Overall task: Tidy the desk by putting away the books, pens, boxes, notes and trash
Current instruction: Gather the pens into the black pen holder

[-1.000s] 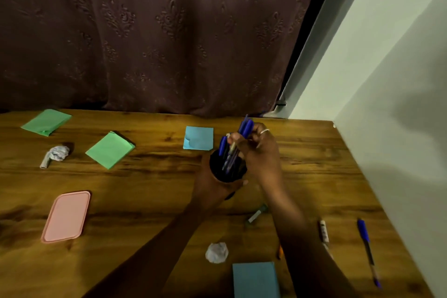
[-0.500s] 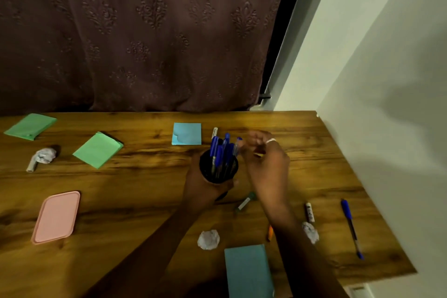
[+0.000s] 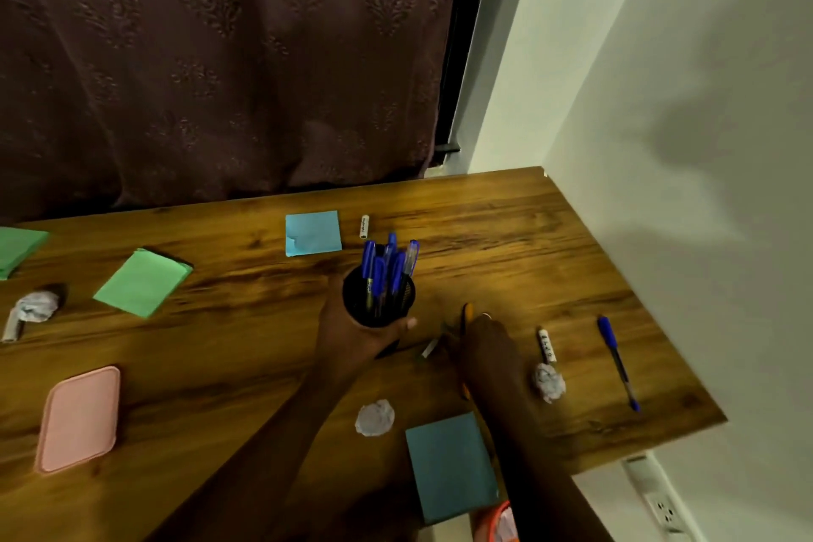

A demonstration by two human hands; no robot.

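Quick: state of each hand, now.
Left hand: grips the black mesh pen holder.
Right hand: over the orange pen; grip cannot be told.

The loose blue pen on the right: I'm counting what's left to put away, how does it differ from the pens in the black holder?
The loose blue pen lies flat on the desk; the pens in the black holder stand upright. The loose pen is untouched; the others are bunched in the holder the left hand grips. All have blue caps.

Blue pens (image 3: 387,266), black holder (image 3: 378,304)
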